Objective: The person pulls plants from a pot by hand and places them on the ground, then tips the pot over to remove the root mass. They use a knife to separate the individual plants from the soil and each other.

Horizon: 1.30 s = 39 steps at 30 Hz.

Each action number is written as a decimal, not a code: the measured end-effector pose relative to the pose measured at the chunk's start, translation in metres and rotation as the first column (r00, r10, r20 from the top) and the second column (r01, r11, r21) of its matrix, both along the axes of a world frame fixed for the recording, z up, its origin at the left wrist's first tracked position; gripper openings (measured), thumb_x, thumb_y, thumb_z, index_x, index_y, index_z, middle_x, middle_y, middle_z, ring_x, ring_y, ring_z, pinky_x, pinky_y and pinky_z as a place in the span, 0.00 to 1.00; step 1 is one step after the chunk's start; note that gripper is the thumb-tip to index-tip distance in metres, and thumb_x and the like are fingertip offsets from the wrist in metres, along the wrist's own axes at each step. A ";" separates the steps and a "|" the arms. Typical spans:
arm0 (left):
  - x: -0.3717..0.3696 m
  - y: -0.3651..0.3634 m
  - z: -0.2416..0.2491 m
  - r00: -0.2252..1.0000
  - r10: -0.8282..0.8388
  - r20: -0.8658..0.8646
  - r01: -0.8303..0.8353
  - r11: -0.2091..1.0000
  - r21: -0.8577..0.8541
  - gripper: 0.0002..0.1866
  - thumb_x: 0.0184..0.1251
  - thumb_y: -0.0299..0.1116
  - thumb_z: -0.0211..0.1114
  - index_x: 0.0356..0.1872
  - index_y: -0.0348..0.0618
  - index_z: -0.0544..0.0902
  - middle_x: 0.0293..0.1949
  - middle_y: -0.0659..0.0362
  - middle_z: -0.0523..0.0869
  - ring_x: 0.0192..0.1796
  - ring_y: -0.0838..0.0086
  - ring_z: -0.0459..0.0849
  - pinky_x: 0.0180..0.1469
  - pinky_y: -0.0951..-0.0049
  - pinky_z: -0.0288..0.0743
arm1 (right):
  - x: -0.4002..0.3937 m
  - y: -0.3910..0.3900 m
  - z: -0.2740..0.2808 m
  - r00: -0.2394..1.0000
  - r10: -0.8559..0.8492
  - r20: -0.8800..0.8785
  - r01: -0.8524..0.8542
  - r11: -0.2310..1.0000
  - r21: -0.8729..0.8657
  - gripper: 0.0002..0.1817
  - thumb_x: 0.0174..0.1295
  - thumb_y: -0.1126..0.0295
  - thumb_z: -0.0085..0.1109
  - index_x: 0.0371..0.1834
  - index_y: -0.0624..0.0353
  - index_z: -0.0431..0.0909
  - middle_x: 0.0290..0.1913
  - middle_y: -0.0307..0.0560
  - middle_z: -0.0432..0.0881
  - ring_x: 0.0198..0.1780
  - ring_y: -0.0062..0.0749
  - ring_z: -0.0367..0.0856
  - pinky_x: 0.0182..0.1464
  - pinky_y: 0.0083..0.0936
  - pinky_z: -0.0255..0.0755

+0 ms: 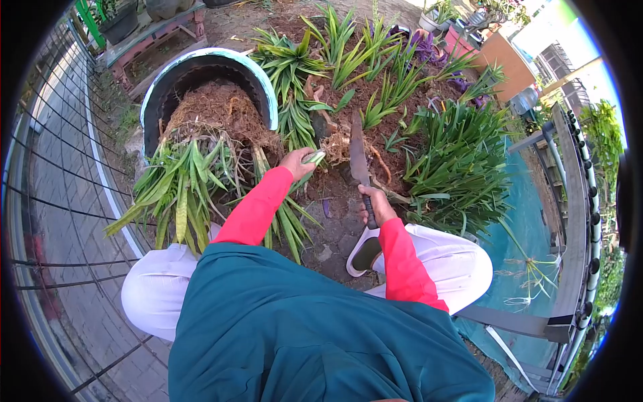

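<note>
My right hand (379, 206) is wrapped round the dark handle of a large knife (359, 157), whose soil-stained blade points away from me. To the left of the blade, my left hand (297, 163) grips a small pale-green plant piece (313, 157) that sticks out between its fingers. Just beyond it lies a clump of pale roots (336, 148) on the soil. A tipped black pot (271, 100) with a light-blue rim is at the left, with a brown root mass (221, 114) in its mouth. Long-leaved plants (184, 181) spill from it towards my knees.
A dense heap of green leafy plants (462, 161) lies at the right, beside a teal sheet (522, 221). Planted rows (335, 50) stand in soil ahead. Wire fencing (60, 174) runs along the left; a metal frame (569, 221) stands at the right.
</note>
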State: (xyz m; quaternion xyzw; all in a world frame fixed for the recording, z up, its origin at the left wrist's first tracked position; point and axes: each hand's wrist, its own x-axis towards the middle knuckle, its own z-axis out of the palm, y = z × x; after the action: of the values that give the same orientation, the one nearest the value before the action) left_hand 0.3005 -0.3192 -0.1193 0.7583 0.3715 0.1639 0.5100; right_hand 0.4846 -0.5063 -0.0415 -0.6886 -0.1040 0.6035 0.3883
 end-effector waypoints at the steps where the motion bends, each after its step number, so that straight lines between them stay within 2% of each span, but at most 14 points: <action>1: -0.001 0.002 -0.005 1.000 -0.002 -0.001 0.002 1.000 0.000 0.25 0.52 0.36 0.64 0.54 0.44 0.75 0.43 0.50 0.83 0.45 0.64 0.82 0.50 0.69 0.72 | -0.007 -0.001 0.009 0.991 -0.019 0.135 0.007 0.996 0.084 0.14 0.58 0.57 0.54 0.33 0.56 0.68 0.17 0.40 0.66 0.11 0.27 0.63 0.13 0.30 0.61; 2: -0.001 0.003 -0.011 0.998 -0.003 0.064 0.003 1.000 -0.007 0.25 0.52 0.36 0.64 0.54 0.44 0.75 0.43 0.51 0.83 0.44 0.66 0.82 0.49 0.70 0.72 | -0.011 -0.001 0.012 0.963 -0.046 0.266 0.001 0.986 0.167 0.13 0.59 0.57 0.54 0.34 0.55 0.67 0.17 0.39 0.65 0.11 0.25 0.62 0.12 0.28 0.60; 3: -0.002 0.006 -0.015 0.992 -0.001 0.129 0.002 1.000 -0.012 0.25 0.52 0.35 0.64 0.53 0.44 0.75 0.42 0.51 0.83 0.44 0.68 0.81 0.49 0.71 0.72 | -0.008 -0.002 0.010 0.889 -0.002 0.458 -0.078 0.985 0.156 0.17 0.57 0.57 0.54 0.35 0.62 0.68 0.21 0.51 0.74 0.17 0.41 0.74 0.20 0.39 0.68; 4: -0.004 0.010 -0.020 0.992 0.001 0.129 0.000 1.000 -0.012 0.25 0.52 0.35 0.64 0.53 0.44 0.75 0.42 0.51 0.83 0.44 0.68 0.81 0.49 0.71 0.72 | -0.009 0.000 0.007 0.889 0.000 0.457 -0.080 0.985 0.156 0.17 0.57 0.57 0.54 0.35 0.62 0.68 0.21 0.51 0.74 0.17 0.41 0.74 0.20 0.39 0.68; 6: -0.007 0.009 -0.015 1.000 -0.028 -0.012 0.028 0.998 0.056 0.24 0.52 0.35 0.64 0.53 0.45 0.76 0.42 0.51 0.83 0.44 0.67 0.82 0.49 0.70 0.71 | -0.019 0.003 0.009 0.447 -0.122 0.886 -0.289 0.918 0.272 0.19 0.58 0.57 0.53 0.37 0.65 0.67 0.26 0.63 0.77 0.29 0.55 0.78 0.34 0.46 0.71; 7: -0.006 0.008 -0.012 0.999 -0.031 -0.013 0.032 0.998 0.057 0.24 0.52 0.35 0.64 0.53 0.45 0.76 0.42 0.51 0.83 0.44 0.67 0.82 0.49 0.70 0.71 | -0.023 0.005 0.012 0.428 -0.040 0.903 -0.260 0.951 0.165 0.21 0.57 0.56 0.51 0.39 0.66 0.69 0.34 0.69 0.78 0.42 0.63 0.76 0.47 0.46 0.69; 8: -0.005 0.008 -0.012 0.999 -0.006 -0.045 0.009 0.998 0.063 0.24 0.52 0.35 0.64 0.53 0.45 0.76 0.42 0.51 0.83 0.44 0.66 0.82 0.49 0.71 0.72 | -0.020 0.007 0.007 0.429 -0.042 0.902 -0.257 0.952 0.166 0.21 0.57 0.56 0.51 0.39 0.66 0.69 0.34 0.69 0.78 0.42 0.63 0.76 0.47 0.46 0.69; 10: -0.004 0.003 -0.009 0.997 0.020 -0.079 -0.015 0.997 0.073 0.24 0.52 0.35 0.63 0.53 0.44 0.76 0.42 0.51 0.83 0.45 0.65 0.82 0.50 0.71 0.72 | -0.011 0.012 -0.026 0.387 0.375 0.842 -0.290 0.917 -0.275 0.24 0.56 0.53 0.51 0.42 0.65 0.71 0.42 0.70 0.78 0.48 0.61 0.76 0.52 0.44 0.68; 12: -0.002 0.002 0.005 0.985 0.011 -0.173 0.005 0.996 0.092 0.26 0.51 0.36 0.64 0.56 0.47 0.75 0.47 0.48 0.82 0.48 0.58 0.81 0.51 0.66 0.72 | -0.008 0.011 -0.050 0.463 0.382 0.800 -0.277 0.919 -0.279 0.26 0.54 0.52 0.51 0.44 0.65 0.72 0.46 0.71 0.76 0.52 0.61 0.74 0.56 0.44 0.66; 16: -0.001 0.002 0.020 0.986 -0.016 -0.164 0.021 0.999 0.029 0.23 0.49 0.36 0.65 0.50 0.43 0.79 0.38 0.51 0.84 0.40 0.65 0.83 0.45 0.70 0.73 | -0.010 0.003 -0.045 0.517 0.368 0.773 -0.270 0.927 -0.260 0.26 0.55 0.51 0.52 0.44 0.67 0.72 0.46 0.71 0.77 0.52 0.61 0.74 0.54 0.44 0.67; 18: 0.001 0.006 0.010 0.992 -0.046 -0.121 0.056 0.995 0.085 0.21 0.49 0.36 0.65 0.47 0.39 0.80 0.35 0.53 0.84 0.38 0.68 0.82 0.44 0.71 0.73 | -0.016 0.004 -0.038 0.436 0.401 0.806 -0.256 0.913 -0.317 0.26 0.55 0.52 0.52 0.45 0.67 0.70 0.45 0.70 0.77 0.51 0.61 0.75 0.54 0.45 0.67; 22: -0.005 -0.016 -0.011 0.997 0.073 0.013 -0.070 0.984 -0.161 0.22 0.48 0.36 0.65 0.45 0.35 0.80 0.36 0.56 0.83 0.37 0.74 0.80 0.44 0.74 0.72 | -0.027 0.001 -0.046 0.348 0.434 0.831 -0.257 0.897 -0.361 0.24 0.57 0.55 0.50 0.43 0.68 0.68 0.43 0.71 0.78 0.48 0.61 0.77 0.52 0.44 0.69; 34: -0.005 -0.048 0.002 0.965 0.257 0.053 -0.249 0.961 -0.120 0.18 0.51 0.39 0.63 0.39 0.34 0.82 0.27 0.57 0.82 0.27 0.75 0.79 0.33 0.70 0.72 | -0.022 0.016 -0.052 0.312 0.447 0.838 -0.344 0.875 -0.339 0.23 0.56 0.57 0.50 0.42 0.71 0.69 0.41 0.72 0.78 0.47 0.59 0.78 0.52 0.44 0.70; 39: -0.021 -0.033 -0.021 0.938 0.344 -0.037 -0.325 0.839 -0.436 0.21 0.54 0.43 0.63 0.39 0.34 0.82 0.33 0.58 0.83 0.33 0.75 0.79 0.38 0.73 0.72 | -0.023 0.028 -0.054 0.355 0.462 0.813 -0.413 0.857 -0.307 0.25 0.55 0.56 0.50 0.45 0.69 0.69 0.42 0.71 0.78 0.48 0.59 0.77 0.53 0.44 0.70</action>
State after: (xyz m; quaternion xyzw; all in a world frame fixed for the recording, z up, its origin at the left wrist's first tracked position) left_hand 0.2796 -0.3525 -0.1400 0.5446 0.5141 0.1794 0.6379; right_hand 0.4616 -0.4785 -0.0951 -0.8511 -0.4490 0.2567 0.0901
